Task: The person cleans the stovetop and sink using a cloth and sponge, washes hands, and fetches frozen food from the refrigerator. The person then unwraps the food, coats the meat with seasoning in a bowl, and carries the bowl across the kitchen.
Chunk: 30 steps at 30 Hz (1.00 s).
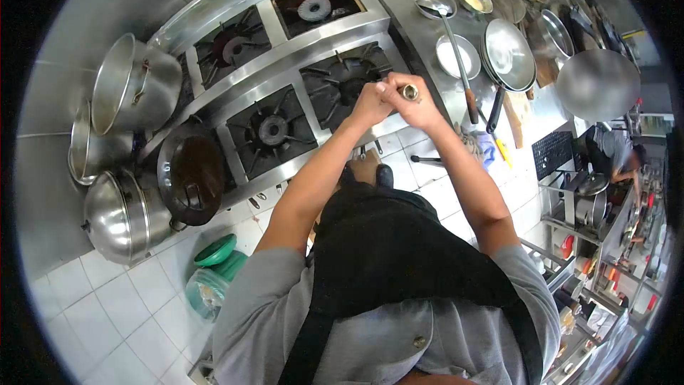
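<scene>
My left hand (pixel 372 105) and my right hand (pixel 419 103) meet over the front edge of the stove (pixel 285 168), beside the front right burner (pixel 348 84). Wrapped in my right hand is a small brass-coloured cylindrical object (pixel 409 91), its round end showing above the fist. The fingers of my left hand are closed and press against the right hand near this object. Whether the left fingers hold a part of it is hidden.
Large pots (pixel 158 85) and a dark wok (pixel 191 175) stand left. Right of the stove, a counter holds a ladle (pixel 456 46), pans (pixel 509 55) and bowls (pixel 458 55). Green containers (pixel 215 250) are on the tiled floor. A co-worker (pixel 618 155) is at far right.
</scene>
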Available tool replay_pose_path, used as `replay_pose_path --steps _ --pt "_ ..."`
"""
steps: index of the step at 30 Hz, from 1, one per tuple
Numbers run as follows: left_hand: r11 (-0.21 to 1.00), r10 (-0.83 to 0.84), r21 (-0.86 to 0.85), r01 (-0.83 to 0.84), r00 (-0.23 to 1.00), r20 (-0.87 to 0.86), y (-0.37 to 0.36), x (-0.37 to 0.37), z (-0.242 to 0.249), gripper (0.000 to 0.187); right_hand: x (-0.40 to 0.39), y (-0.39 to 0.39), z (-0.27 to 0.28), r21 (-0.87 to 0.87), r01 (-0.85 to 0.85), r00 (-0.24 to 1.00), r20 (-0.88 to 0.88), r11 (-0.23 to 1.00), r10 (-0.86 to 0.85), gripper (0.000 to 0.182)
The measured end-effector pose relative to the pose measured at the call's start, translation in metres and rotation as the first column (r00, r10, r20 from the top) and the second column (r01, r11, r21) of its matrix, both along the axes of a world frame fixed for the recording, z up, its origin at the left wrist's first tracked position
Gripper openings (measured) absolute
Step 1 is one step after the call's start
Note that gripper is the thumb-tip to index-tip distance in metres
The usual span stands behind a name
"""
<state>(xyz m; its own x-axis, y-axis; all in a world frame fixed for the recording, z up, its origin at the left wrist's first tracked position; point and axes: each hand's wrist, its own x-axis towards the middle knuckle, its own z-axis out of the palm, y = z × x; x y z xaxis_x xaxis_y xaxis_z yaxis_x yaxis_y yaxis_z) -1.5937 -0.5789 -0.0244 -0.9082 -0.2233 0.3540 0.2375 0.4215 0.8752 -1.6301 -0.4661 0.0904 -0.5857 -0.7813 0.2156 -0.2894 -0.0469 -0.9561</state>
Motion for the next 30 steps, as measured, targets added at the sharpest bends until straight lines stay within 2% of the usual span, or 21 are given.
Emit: replay_pose_path --steps 4,5,7,8,9,10,11,12,13,14,15,16,18,19,20,22,24,26,28,30 --pt "0.992 -0.049 -0.111 0.054 0.998 0.051 0.011 0.013 -0.013 0.015 0.007 0.022 -0.027 0.018 -0.01 0.999 0.043 1.0 0.009 0.035" --pt "0.992 -0.064 -0.099 0.076 0.99 0.126 0.014 0.019 -0.01 0.015 0.009 0.027 -0.036 -0.02 -0.03 0.999 0.022 0.999 0.03 0.033" --pt "0.968 -0.118 -0.228 0.105 0.992 -0.044 0.021 0.024 0.007 0.02 0.016 0.037 -0.04 -0.118 -0.052 0.999 -0.015 0.992 0.05 0.027" --pt "0.876 -0.096 -0.471 0.109 0.994 0.052 0.016 0.017 -0.013 0.026 0.018 0.046 -0.038 -0.169 -0.048 0.998 -0.036 0.984 0.042 0.023" --pt "0.905 -0.206 -0.388 0.173 0.978 -0.044 0.027 0.017 0.017 0.028 0.013 0.052 -0.045 -0.207 -0.085 0.983 -0.177 0.975 0.048 0.021" --pt "0.962 -0.183 -0.217 0.165 0.981 -0.063 0.03 0.018 0.018 0.022 0.009 0.06 -0.054 -0.235 -0.136 0.948 -0.312 0.962 0.058 0.02" --pt "0.846 -0.246 -0.517 0.133 0.957 -0.156 0.008 0.007 -0.016 0.015 0.009 0.075 -0.049 -0.215 -0.151 0.92 -0.387 0.965 0.058 0.02" --pt "0.805 -0.193 -0.589 0.077 0.971 -0.138 0.017 0.007 0.018 0.013 0.011 0.089 -0.041 -0.19 -0.172 0.886 -0.459 0.967 0.067 0.022" --pt "0.746 -0.21 -0.663 0.065 0.967 -0.142 0.026 0.002 0.039 0.018 0.019 0.113 -0.033 -0.106 -0.168 0.892 -0.44 0.98 0.105 0.034" --pt "0.683 -0.22 -0.729 0.046 0.965 -0.145 0.034 0.001 0.052 0.022 0.03 0.139 -0.019 -0.111 -0.146 0.898 -0.431 0.983 0.085 0.034" --pt "0.681 -0.235 -0.729 0.061 0.962 -0.139 0.05 0.0 0.061 0.022 0.039 0.169 -0.001 -0.065 -0.203 0.967 -0.168 0.977 0.19 0.045" --pt "0.658 -0.287 -0.745 0.111 0.952 -0.112 0.071 -0.001 0.066 0.023 0.045 0.198 0.007 -0.039 -0.271 0.955 0.111 0.962 0.274 0.057" --pt "0.578 -0.376 -0.783 0.23 0.927 -0.005 0.119 0.002 0.061 0.021 0.055 0.25 -0.002 0.087 -0.151 0.975 0.176 0.985 0.134 0.068" --pt "0.57 -0.411 -0.764 0.301 0.91 0.052 0.148 0.005 0.059 0.016 0.064 0.273 -0.008 0.259 0.023 0.993 0.105 0.966 -0.052 0.062" --pt "0.577 -0.447 -0.747 0.329 0.893 0.048 0.176 0.006 0.053 0.016 0.07 0.293 -0.012 0.409 0.204 0.974 0.005 0.889 -0.226 0.056" --pt "0.531 -0.516 -0.704 0.472 0.839 0.173 0.226 0.003 0.039 0.023 0.072 0.329 0.0 0.628 0.183 0.934 0.13 0.757 -0.334 0.046" --pt "0.536 -0.607 -0.639 0.551 0.778 0.163 0.253 0.001 0.05 0.031 0.078 0.368 -0.017 0.616 0.343 0.91 -0.03 0.71 -0.413 0.04" --pt "0.558 -0.619 -0.627 0.543 0.776 0.121 0.258 0.002 0.057 0.034 0.083 0.404 -0.038 0.599 0.417 0.849 0.01 0.683 -0.528 0.039" --pt "0.587 -0.603 -0.629 0.51 0.793 0.08 0.249 0.006 0.055 0.038 0.08 0.431 -0.058 0.629 0.402 0.867 -0.027 0.665 -0.498 0.038" --pt "0.58 -0.579 -0.572 0.58 0.787 0.212 0.227 0.021 0.037 0.035 0.077 0.438 -0.078 0.66 0.392 0.825 0.057 0.641 -0.563 0.039"
